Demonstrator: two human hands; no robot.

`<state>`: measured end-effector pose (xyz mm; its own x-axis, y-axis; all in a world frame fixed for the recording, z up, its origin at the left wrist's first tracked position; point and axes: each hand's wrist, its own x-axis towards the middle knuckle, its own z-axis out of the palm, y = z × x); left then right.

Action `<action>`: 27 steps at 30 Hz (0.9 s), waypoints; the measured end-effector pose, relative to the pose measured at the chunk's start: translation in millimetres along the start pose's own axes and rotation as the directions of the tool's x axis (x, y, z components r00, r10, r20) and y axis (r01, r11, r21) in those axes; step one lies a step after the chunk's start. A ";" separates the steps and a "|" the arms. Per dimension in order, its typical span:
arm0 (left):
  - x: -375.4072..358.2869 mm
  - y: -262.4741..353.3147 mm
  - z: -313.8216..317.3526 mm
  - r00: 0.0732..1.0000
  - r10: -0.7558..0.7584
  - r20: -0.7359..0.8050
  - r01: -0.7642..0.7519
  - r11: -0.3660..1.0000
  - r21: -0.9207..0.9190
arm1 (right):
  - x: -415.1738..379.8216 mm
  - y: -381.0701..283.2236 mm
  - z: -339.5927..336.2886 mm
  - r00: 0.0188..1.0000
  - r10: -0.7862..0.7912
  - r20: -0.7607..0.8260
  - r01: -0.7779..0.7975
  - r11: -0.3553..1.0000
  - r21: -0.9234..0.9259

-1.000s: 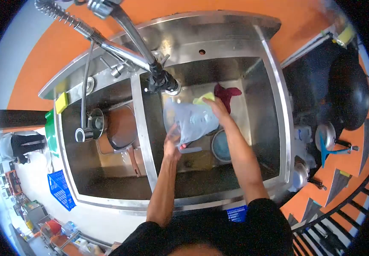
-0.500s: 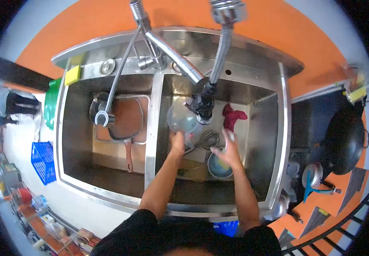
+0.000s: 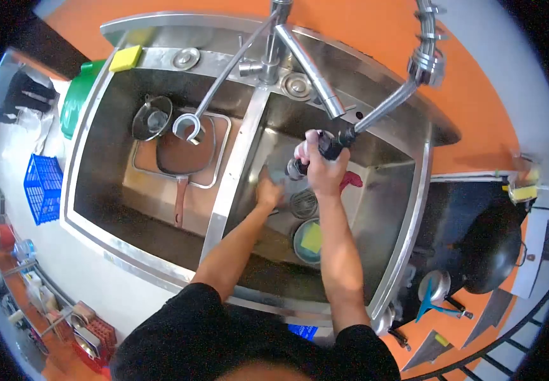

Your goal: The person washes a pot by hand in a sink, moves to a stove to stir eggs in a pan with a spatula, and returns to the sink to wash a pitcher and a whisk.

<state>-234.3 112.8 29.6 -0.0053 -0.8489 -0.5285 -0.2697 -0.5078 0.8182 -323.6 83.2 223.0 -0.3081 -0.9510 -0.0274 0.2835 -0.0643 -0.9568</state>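
Note:
My right hand [image 3: 325,162] is wrapped round the black spray head [image 3: 331,145] of the hose, above the right sink basin [image 3: 376,209]. To its left, my left hand [image 3: 269,190] is low in the same basin, beside a blurred, pale clear item [image 3: 281,166]; how its fingers hold that item is unclear. Below the spray head lies a wire whisk [image 3: 304,203]. A round bowl [image 3: 300,244] with a yellow sponge [image 3: 311,237] in it stands nearer me. Partly behind my right wrist is a dark red cloth [image 3: 351,180].
In the left basin are a pan [image 3: 185,152] on a rectangular tray [image 3: 224,143] and a strainer-like pot [image 3: 152,119]. A yellow sponge [image 3: 126,58] rests on the sink's back corner. A chrome faucet [image 3: 312,70] reaches over the right basin. A wok [image 3: 493,251] stands at right.
My right hand has risen from beside the bowl and taken hold of the spray head. The view has turned and shifted. My left hand remains low in the right basin.

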 end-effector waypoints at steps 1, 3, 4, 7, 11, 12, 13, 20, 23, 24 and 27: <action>0.8 -1.6 5.9 0.990 0.141 -0.028 -0.134 0.978 0.160 | -2.4 8.9 -5.5 0.998 -0.056 -0.006 0.056 0.996 -0.071; 0.6 -2.1 11.8 0.961 0.272 -0.046 -0.245 0.918 0.313 | -6.1 23.5 -18.7 0.996 -0.080 -0.027 0.079 0.996 -0.046; 1.5 -0.2 11.6 0.952 0.307 -0.005 -0.292 0.909 0.299 | -6.0 24.6 -21.5 0.991 -0.113 -0.066 0.112 0.994 -0.013; 16.7 -25.0 21.9 0.931 0.363 -0.042 -0.339 0.902 0.267 | 1.3 20.2 -28.2 0.964 -0.265 -0.020 0.259 0.954 -0.149; -4.9 35.4 1.1 0.964 0.223 -0.148 -0.136 0.885 0.445 | -2.5 -6.9 -21.5 0.938 -0.346 0.012 0.335 0.898 -0.287; -15.0 64.9 -17.2 0.876 0.431 -0.215 -0.365 0.885 0.289 | -3.2 -12.1 -19.7 0.935 -0.355 0.001 0.340 0.896 -0.286; -21.7 96.6 -37.6 0.739 0.599 -0.307 -0.587 0.797 0.143 | -3.9 -16.0 -20.9 0.925 -0.378 0.030 0.372 0.889 -0.267; 152.5 228.2 -117.0 0.454 0.636 -0.624 -0.738 0.661 0.137 | -11.4 -20.5 -24.8 0.963 -0.270 0.024 0.257 0.884 -0.390; 163.0 224.5 -144.6 0.590 0.652 -0.476 -0.549 0.757 0.355 | -15.2 -26.8 -16.5 0.978 -0.209 -0.014 0.191 0.917 -0.351; 166.7 215.6 -148.6 0.565 0.619 -0.545 -0.514 0.781 0.355 | -16.2 -25.8 -14.3 0.984 -0.171 -0.043 0.146 0.927 -0.344; 160.3 219.3 -141.2 0.716 0.563 -0.413 -0.612 0.791 0.017 | -6.6 -10.2 -14.4 0.950 -0.300 -0.091 0.249 0.899 -0.361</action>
<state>-158.4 -155.4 156.2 0.2418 -0.9543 0.1758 -0.2262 0.1207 0.9666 -337.6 94.5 228.7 -0.4598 -0.8565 0.2344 -0.1495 -0.1856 -0.9712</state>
